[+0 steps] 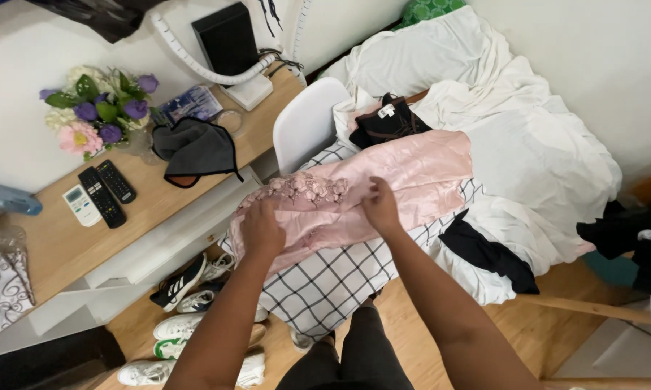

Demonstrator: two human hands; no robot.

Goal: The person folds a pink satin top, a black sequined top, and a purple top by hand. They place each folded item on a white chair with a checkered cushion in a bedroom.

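A pink satin garment [412, 173] with floral lace trim lies spread across a black-and-white checked sheet [325, 282] on the bed. My left hand [262, 230] presses on the garment's near left end, fingers curled into the fabric. My right hand [380, 206] pinches the pink cloth near its middle, just right of the lace. Both forearms reach in from the bottom of the view.
A white duvet [542, 137] and black clothes [387, 119] lie on the bed. A white chair [307, 123] stands by a wooden desk [65, 238] with remote controls [105, 191], flowers [98, 108] and a grey cloth [195, 148]. Several shoes [188, 289] sit on the floor.
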